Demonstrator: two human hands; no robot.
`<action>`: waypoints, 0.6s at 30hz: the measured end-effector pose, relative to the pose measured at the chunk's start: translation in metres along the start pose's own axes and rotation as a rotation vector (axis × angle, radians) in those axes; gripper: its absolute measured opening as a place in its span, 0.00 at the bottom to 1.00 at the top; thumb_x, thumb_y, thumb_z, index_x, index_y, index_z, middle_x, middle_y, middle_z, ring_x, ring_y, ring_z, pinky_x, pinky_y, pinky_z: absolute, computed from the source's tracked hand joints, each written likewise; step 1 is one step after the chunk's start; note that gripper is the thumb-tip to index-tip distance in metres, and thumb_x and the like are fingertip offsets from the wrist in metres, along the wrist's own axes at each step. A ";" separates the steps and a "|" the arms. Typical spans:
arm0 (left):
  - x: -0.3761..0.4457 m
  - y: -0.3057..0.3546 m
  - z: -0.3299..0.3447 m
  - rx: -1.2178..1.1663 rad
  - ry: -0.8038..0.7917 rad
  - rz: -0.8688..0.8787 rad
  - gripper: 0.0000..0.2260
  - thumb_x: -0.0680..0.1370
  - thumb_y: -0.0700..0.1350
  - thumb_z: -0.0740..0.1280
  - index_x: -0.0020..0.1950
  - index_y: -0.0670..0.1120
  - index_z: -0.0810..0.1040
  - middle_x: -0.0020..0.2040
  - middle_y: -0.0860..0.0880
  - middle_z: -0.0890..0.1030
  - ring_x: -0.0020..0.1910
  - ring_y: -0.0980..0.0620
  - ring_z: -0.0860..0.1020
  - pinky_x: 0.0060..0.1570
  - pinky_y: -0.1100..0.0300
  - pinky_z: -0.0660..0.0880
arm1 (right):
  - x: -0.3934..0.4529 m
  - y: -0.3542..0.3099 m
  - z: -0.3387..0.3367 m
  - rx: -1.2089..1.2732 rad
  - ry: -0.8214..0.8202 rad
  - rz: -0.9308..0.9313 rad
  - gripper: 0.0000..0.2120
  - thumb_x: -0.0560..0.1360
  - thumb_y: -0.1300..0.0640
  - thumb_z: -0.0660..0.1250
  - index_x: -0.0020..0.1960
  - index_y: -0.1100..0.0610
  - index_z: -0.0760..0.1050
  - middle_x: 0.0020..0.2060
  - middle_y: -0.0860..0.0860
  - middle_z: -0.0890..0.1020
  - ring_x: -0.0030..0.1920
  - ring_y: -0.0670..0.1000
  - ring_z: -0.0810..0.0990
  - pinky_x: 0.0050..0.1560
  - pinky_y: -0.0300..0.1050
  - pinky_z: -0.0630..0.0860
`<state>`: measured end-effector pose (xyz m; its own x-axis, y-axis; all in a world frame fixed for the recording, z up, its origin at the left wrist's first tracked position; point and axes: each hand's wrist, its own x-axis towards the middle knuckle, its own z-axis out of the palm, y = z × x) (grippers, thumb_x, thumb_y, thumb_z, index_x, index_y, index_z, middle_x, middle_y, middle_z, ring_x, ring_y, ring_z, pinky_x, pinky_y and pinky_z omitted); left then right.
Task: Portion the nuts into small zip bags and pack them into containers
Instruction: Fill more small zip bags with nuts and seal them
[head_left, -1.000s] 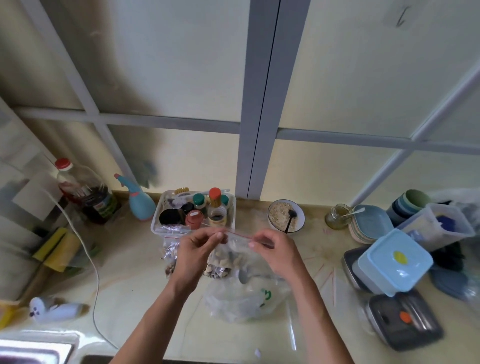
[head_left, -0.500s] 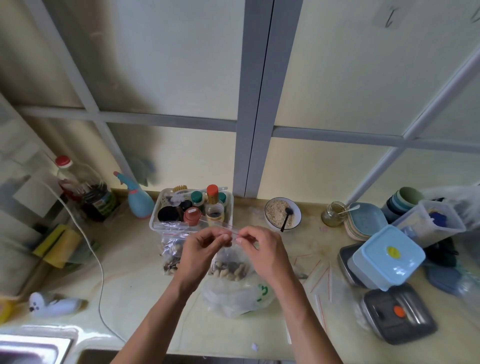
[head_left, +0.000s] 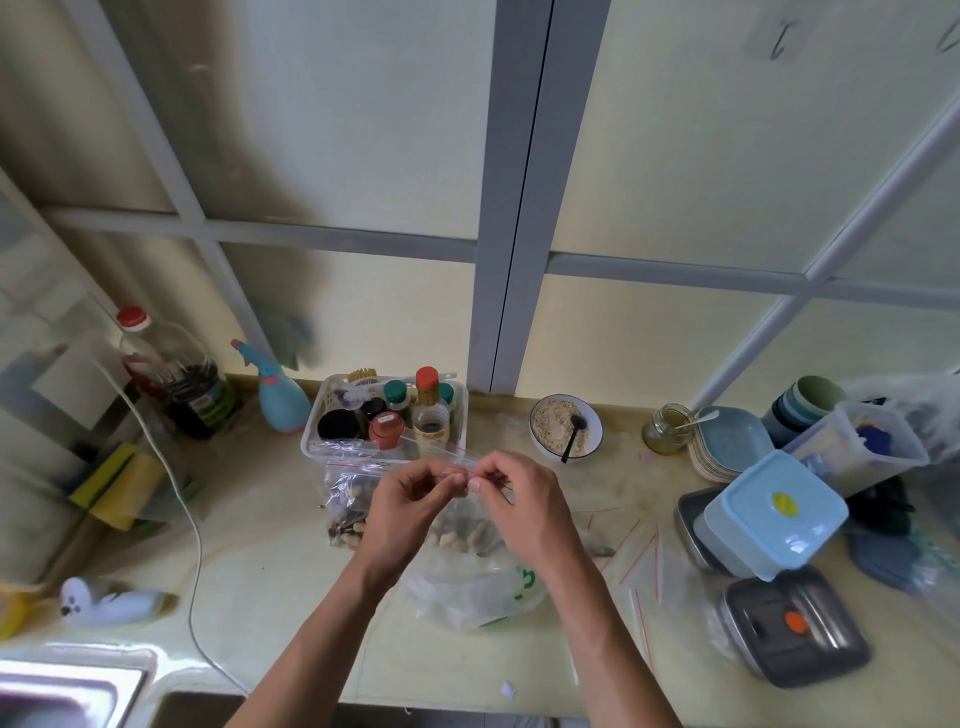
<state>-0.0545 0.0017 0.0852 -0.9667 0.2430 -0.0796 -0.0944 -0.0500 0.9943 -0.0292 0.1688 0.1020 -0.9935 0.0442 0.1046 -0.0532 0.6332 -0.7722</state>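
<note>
- Two bare hands meet above a pale yellow desk (head_left: 270, 561); the left hand (head_left: 410, 504) and right hand (head_left: 519, 493) each pinch the top edge of a small clear zip bag (head_left: 457, 519), fingertips almost touching
- Both grips are closed on the bag's red-lined seal strip, which runs up and to the left of the left grip
- The bag hangs below the grips, with pale nuts (head_left: 462, 535) showing in its lower part
- Just left of the left grip lies a second zip bag of nuts (head_left: 348, 499) on the desk
- Beneath the hands sits a larger crumpled plastic bag (head_left: 478, 592) with green print
- Beyond the grips stands a clear basket (head_left: 311, 447) holding bottles and jars
- Beyond the right grip, a bowl (head_left: 566, 426) holds pale grain and a black spoon
- Right of the right grip, empty zip bags (head_left: 639, 551) lie flat; further right, a light blue lidded container (head_left: 774, 514) rests on a metal tray, and a grey lidded container (head_left: 795, 629) lies near it
</note>
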 end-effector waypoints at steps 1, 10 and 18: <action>0.000 -0.001 -0.001 -0.002 0.004 -0.004 0.07 0.77 0.43 0.72 0.50 0.40 0.84 0.47 0.42 0.86 0.51 0.41 0.84 0.57 0.49 0.80 | 0.000 0.000 0.001 -0.015 -0.003 -0.001 0.03 0.79 0.56 0.70 0.46 0.51 0.79 0.41 0.43 0.82 0.44 0.43 0.80 0.44 0.41 0.79; 0.000 -0.002 -0.005 0.011 0.012 0.010 0.05 0.79 0.40 0.70 0.49 0.39 0.83 0.45 0.41 0.85 0.47 0.43 0.84 0.52 0.56 0.80 | 0.002 0.001 0.005 -0.121 -0.015 -0.050 0.04 0.80 0.54 0.68 0.47 0.51 0.75 0.43 0.42 0.78 0.44 0.44 0.76 0.43 0.40 0.76; 0.000 0.001 -0.014 0.002 -0.046 0.062 0.06 0.78 0.41 0.72 0.51 0.40 0.79 0.47 0.40 0.83 0.48 0.46 0.82 0.51 0.57 0.78 | 0.003 0.001 -0.002 -0.074 -0.061 -0.051 0.04 0.77 0.54 0.71 0.45 0.49 0.77 0.43 0.43 0.80 0.46 0.43 0.79 0.48 0.44 0.79</action>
<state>-0.0575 -0.0123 0.0849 -0.9588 0.2839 -0.0142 -0.0339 -0.0647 0.9973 -0.0320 0.1712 0.1026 -0.9941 -0.0357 0.1026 -0.0989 0.6888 -0.7182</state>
